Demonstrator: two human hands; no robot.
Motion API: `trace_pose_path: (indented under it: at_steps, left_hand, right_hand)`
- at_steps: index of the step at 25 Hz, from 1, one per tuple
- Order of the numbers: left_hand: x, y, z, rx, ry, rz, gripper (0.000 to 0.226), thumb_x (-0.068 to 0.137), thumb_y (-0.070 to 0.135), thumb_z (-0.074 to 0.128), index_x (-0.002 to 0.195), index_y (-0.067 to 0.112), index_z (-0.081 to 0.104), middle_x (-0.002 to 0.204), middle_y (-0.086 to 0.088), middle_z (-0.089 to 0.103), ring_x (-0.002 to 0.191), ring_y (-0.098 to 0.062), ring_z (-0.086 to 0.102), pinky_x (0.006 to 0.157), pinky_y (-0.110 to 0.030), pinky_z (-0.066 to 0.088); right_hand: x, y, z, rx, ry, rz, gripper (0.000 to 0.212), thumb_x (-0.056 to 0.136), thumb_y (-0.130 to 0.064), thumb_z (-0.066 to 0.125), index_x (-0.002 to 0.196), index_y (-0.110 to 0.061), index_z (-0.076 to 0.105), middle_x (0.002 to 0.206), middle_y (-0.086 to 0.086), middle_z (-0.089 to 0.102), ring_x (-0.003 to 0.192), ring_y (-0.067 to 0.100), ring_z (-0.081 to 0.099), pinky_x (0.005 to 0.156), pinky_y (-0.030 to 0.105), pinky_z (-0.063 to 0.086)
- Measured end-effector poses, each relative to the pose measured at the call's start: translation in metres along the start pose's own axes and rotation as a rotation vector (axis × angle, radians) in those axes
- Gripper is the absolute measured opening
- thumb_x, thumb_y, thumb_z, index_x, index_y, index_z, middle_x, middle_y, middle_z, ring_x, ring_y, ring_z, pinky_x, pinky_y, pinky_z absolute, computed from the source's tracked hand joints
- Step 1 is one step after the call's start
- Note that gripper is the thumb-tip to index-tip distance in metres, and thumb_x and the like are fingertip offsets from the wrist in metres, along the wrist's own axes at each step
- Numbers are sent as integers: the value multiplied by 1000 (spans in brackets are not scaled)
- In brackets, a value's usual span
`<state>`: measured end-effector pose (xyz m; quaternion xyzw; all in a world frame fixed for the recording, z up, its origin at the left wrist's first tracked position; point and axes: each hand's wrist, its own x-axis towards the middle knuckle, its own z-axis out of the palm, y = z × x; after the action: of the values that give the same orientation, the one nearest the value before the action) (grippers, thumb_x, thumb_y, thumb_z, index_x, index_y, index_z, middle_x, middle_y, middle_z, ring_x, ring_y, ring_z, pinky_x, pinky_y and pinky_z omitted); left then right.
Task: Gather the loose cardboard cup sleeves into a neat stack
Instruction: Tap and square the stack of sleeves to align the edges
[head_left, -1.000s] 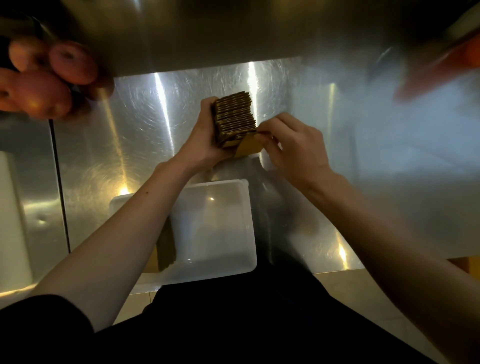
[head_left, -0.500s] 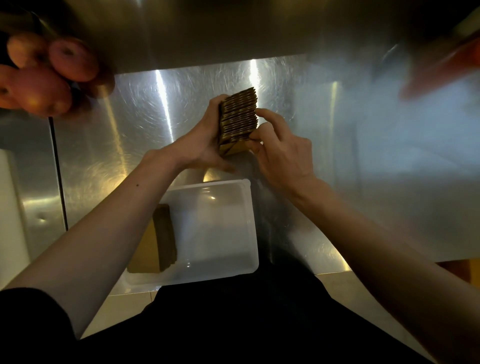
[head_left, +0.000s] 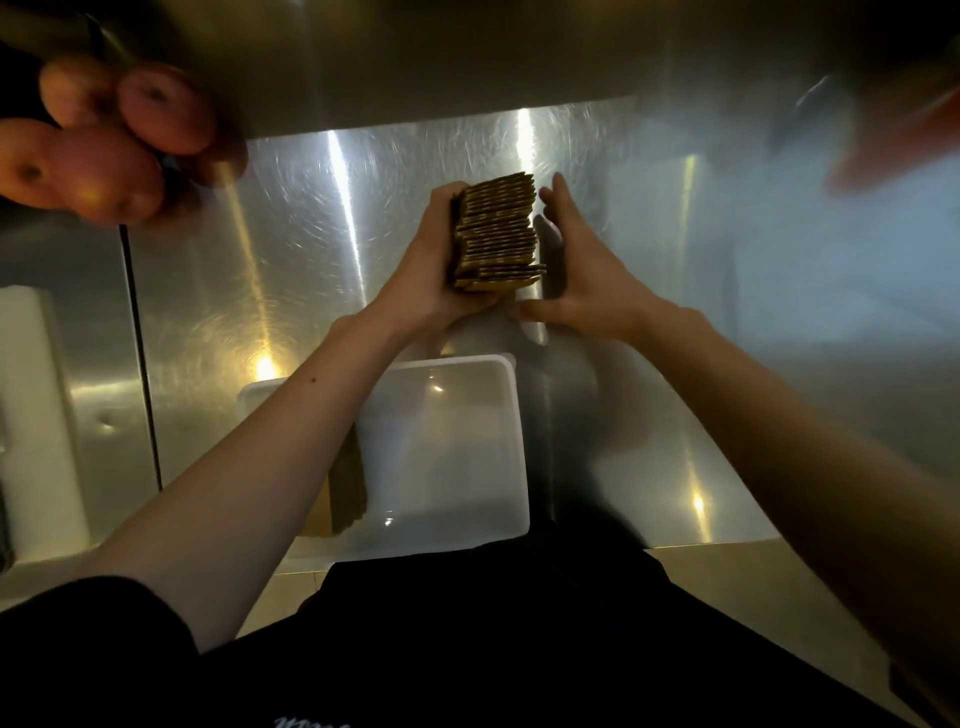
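Cardboard cup sleeves (head_left: 496, 234) stood as one stack above the steel counter (head_left: 291, 249), beyond the white tub (head_left: 467, 360). Your left hand (head_left: 428, 270) gripped the stack's left side, fingers curled round it. Your right hand (head_left: 582, 275) was spread, fingers straight, just beside its right side; contact could not be confirmed.

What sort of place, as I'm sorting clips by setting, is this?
Probably a café or commercial kitchen: a steel counter, a stack of cardboard cup sleeves, and apples piled at the far left.
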<state>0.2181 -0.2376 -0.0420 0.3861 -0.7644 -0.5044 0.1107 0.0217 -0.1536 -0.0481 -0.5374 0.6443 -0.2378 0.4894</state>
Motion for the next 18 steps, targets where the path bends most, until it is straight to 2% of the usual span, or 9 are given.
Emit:
trace_pose_path:
  at_steps: [1, 2, 4, 5, 7, 10, 11, 14, 18]
  left_hand:
    - [1, 2, 1, 26, 6, -4, 101, 68, 30, 89, 142, 17, 22, 137, -13, 45, 124, -22, 53, 106, -38, 46]
    - [3, 4, 2, 56, 17, -34, 106, 66, 30, 90, 145, 15, 21, 141, -15, 42, 128, -24, 50, 108, -38, 44]
    - [3, 9, 2, 78, 32, -162, 119, 65, 19, 91, 154, 15, 11, 153, -16, 34, 137, -28, 41, 113, -39, 38]
    - [2, 11, 0, 71, 40, -212, 124, 65, 13, 91, 156, 16, 6, 156, -16, 31, 140, -29, 38, 114, -41, 36]
    - [-2, 13, -1, 38, 49, -241, 129, 67, 15, 90, 157, 17, -1, 156, -14, 34, 139, -25, 41, 114, -37, 36]
    - [-7, 20, 5, -1, 45, -234, 123, 76, 27, 84, 156, 18, -9, 152, -10, 38, 129, -14, 47, 106, -13, 34]
    - [-7, 23, 8, 0, 41, -231, 118, 80, 26, 81, 156, 16, -10, 153, -11, 37, 131, -14, 46, 107, -13, 33]
    - [-7, 27, 7, 31, 14, -199, 111, 87, 25, 74, 156, 15, -11, 153, -11, 40, 132, -18, 47, 113, -28, 33]
    - [-4, 28, 4, 65, 19, -215, 106, 89, 29, 72, 157, 20, -8, 141, -10, 55, 111, -8, 52, 100, -25, 36]
  right_hand:
    - [6, -3, 0, 1, -62, -30, 124, 72, -46, 79, 151, -20, -13, 160, 2, 14, 145, 15, 22, 116, 37, 28]
    - [11, -8, 2, 35, -82, -82, 118, 73, -41, 79, 152, -16, -5, 157, 3, 24, 142, 11, 27, 115, 32, 30]
    - [17, -23, 11, 117, -15, -184, 91, 75, -33, 76, 145, -13, 23, 139, -12, 41, 129, -7, 39, 104, 11, 32]
    - [17, -27, 16, 140, 31, -218, 80, 75, -30, 75, 139, -17, 29, 131, -20, 42, 123, -14, 40, 99, 4, 31]
    - [14, -30, 20, 165, 72, -246, 75, 76, -24, 73, 137, -22, 29, 126, -23, 41, 119, -18, 40, 96, 1, 29]
    - [13, -26, 22, 146, 61, -209, 80, 78, -17, 73, 140, -22, 23, 128, -18, 39, 118, -20, 39, 97, 1, 28]
    - [15, -26, 22, 138, 66, -189, 82, 78, -13, 73, 141, -18, 22, 129, -14, 39, 117, -20, 39, 97, 0, 28]
    - [17, -25, 23, 112, 86, -158, 81, 80, -5, 71, 144, -6, 22, 131, -3, 36, 115, -17, 38, 97, 0, 26]
    - [13, -23, 22, 107, 96, -146, 80, 80, -9, 70, 144, -9, 23, 132, -3, 39, 115, -7, 44, 96, 1, 30]
